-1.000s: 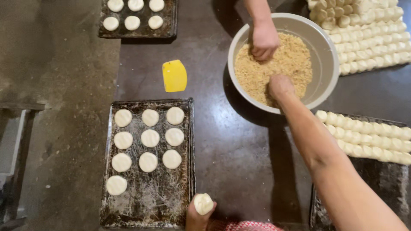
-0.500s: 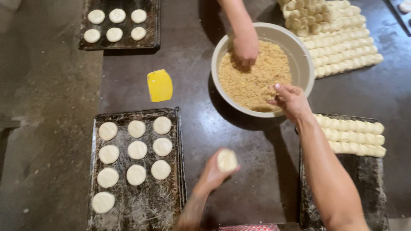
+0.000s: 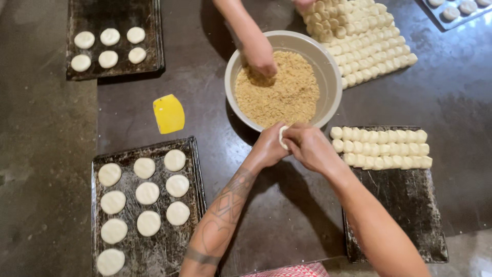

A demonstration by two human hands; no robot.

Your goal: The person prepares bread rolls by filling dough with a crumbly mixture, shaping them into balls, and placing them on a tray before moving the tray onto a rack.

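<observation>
Head view: left hand (image 3: 267, 149) and right hand (image 3: 309, 146) pinch dough piece (image 3: 281, 137) beside bowl (image 3: 332, 84) rim.

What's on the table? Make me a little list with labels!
left hand: pinching the dough piece
right hand: pinching the same piece
bowl: grey, holds brown crumbs
other person's hand: in the crumbs
near tray: ten flat dough rounds
right tray: rows of small dough lumps
scraper: yellow, beside the bowl
</observation>
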